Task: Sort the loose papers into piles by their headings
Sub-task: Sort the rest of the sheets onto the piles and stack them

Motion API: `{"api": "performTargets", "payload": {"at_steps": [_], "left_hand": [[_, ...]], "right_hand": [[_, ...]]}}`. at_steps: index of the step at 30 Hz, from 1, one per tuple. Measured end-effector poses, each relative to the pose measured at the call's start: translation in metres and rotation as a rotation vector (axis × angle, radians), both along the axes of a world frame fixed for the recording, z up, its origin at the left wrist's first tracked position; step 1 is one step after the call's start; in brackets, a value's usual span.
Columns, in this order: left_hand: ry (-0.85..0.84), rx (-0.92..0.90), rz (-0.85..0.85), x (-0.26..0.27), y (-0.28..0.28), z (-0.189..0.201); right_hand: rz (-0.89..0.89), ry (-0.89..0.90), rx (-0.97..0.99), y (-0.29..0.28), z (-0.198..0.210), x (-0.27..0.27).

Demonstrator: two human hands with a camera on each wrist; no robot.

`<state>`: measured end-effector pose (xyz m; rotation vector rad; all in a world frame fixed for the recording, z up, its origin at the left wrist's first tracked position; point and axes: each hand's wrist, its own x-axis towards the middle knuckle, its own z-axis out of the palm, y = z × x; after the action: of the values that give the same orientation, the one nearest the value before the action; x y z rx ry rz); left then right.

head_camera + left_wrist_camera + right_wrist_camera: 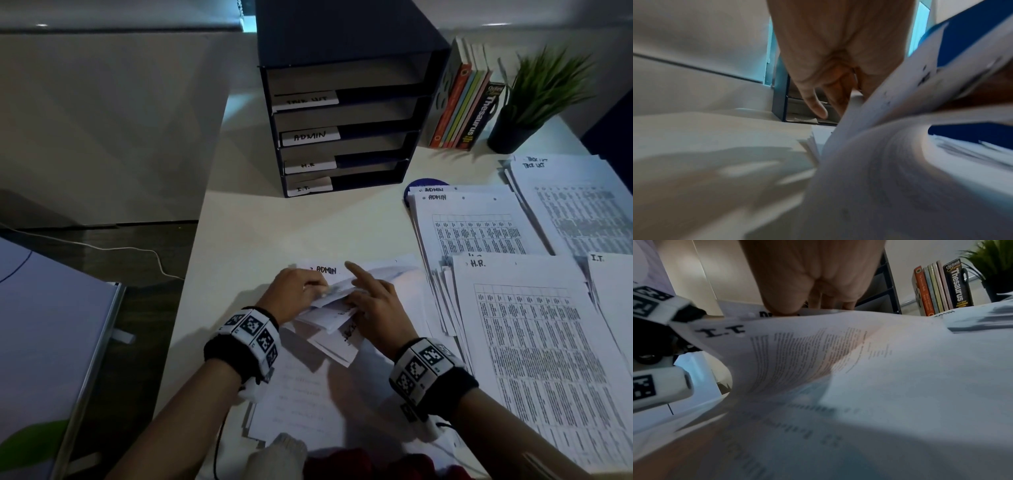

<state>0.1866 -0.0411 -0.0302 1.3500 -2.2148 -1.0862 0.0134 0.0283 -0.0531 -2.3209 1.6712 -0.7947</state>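
Note:
A loose stack of papers (305,394) lies at the desk's near edge. Both hands are on it, bending the top edges of a few upper sheets (337,320) back toward me. My left hand (317,287) pinches their left side, and these curled sheets (890,113) show in the left wrist view. My right hand (356,298) grips the right side with its index finger stretched out. The right wrist view shows the thumb (781,305) on a bent sheet headed I.T. (797,345). Beneath, a sheet headed ADMIN (376,270) is uncovered. To the right lie sorted piles: ADMIN (472,233), TASK LIST (575,205), H.R. (531,325), I.T. (613,291).
A dark tray rack (342,130) with slots labelled TASK LIST, ADMIN, H.R. and I.T. stands at the back of the desk. Right of it are books (462,102) and a potted plant (534,102). A cable (102,245) crosses the floor to the left.

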Motion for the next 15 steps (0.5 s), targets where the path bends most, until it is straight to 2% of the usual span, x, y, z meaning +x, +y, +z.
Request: {"api": "performTargets", "payload": {"at_steps": [2, 5, 8, 11, 13, 15], "left_hand": [[0.025, 0.116, -0.019, 0.002, 0.004, 0.002], [0.047, 0.199, -0.020, 0.007, 0.006, 0.002], [-0.024, 0.192, 0.036, 0.007, 0.000, 0.003], [-0.131, 0.199, 0.013, 0.003, -0.006, 0.010], [-0.101, 0.264, -0.019, 0.003, -0.010, 0.014], [-0.036, 0.331, 0.032, 0.002, -0.013, 0.018]], "right_hand": [[-0.001, 0.022, 0.000, 0.001, -0.001, 0.000], [0.000, 0.035, -0.003, 0.000, -0.001, 0.000], [0.010, 0.048, 0.008, -0.004, 0.001, 0.001], [0.012, 0.021, 0.084, -0.010, 0.006, 0.003], [0.032, -0.010, 0.121, -0.019, 0.008, 0.002], [0.081, -0.051, 0.144, -0.028, 0.011, 0.000]]}}
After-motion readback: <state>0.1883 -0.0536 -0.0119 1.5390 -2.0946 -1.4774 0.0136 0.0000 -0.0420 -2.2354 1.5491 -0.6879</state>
